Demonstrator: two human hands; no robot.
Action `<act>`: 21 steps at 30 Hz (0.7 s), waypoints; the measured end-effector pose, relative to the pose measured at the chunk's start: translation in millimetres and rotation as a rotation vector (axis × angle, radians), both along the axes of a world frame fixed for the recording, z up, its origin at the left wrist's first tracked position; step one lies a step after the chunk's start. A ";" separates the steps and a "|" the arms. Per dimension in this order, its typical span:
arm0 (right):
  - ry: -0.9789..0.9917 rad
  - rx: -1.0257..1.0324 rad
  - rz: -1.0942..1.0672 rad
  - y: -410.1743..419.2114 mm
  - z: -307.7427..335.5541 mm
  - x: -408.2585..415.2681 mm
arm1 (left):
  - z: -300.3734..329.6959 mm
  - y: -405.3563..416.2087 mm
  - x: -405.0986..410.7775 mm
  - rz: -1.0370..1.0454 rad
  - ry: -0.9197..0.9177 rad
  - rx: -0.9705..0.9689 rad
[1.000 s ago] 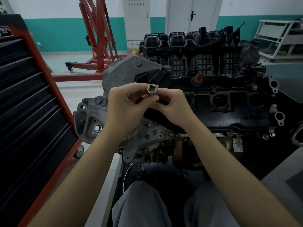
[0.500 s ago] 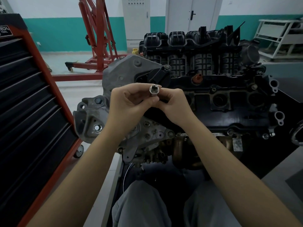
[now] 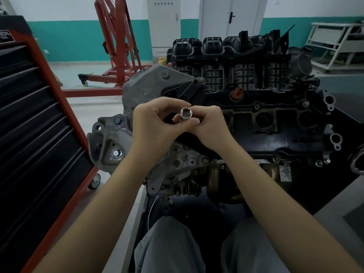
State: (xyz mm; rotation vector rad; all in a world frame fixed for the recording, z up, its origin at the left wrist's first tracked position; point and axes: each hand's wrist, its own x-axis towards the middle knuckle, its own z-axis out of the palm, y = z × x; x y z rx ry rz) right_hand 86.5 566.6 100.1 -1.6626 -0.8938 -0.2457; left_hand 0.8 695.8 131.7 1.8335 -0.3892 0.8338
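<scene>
We are in a workshop with a pale floor and a wall point(image 3: 69, 40) that is white above and teal below; a white door point(image 3: 232, 16) stands at 12 o'clock. The biggest thing before us is a dark engine point(image 3: 266, 123), which fills the view from the centre to 3 o'clock, with its black ribbed intake part on the far side. At 9 o'clock stands a tool cabinet point(image 3: 35, 134) with black drawers and a red frame on small wheels. Behind it, at 11 o'clock, we see a red engine crane point(image 3: 118, 46) on the floor, well apart from the engine. At 1 o'clock, far back, there is a white rack point(image 3: 334, 42). At 6 o'clock our legs in grey trousers point(image 3: 167, 245) are just beside the engine.

Our two bare arms reach forward and meet in the centre, in front of the engine. The left hand point(image 3: 155, 127) and the right hand point(image 3: 208, 127) touch each other, both with curled fingers, and together they pinch a small shiny socket point(image 3: 185, 113) between the fingertips. The socket is held in the air over the near left part of the engine, and its square opening looks toward us.
</scene>
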 end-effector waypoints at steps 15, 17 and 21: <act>-0.040 -0.006 -0.017 -0.3 2.5 -1.9 | 1.1 2.8 0.8 0.050 -0.007 -0.023; -0.051 -0.047 0.005 0.1 2.7 -1.9 | 1.4 4.2 1.1 -0.020 0.026 -0.071; -0.010 -0.007 -0.008 0.8 2.3 -1.2 | 2.2 6.5 0.9 -0.072 0.057 -0.035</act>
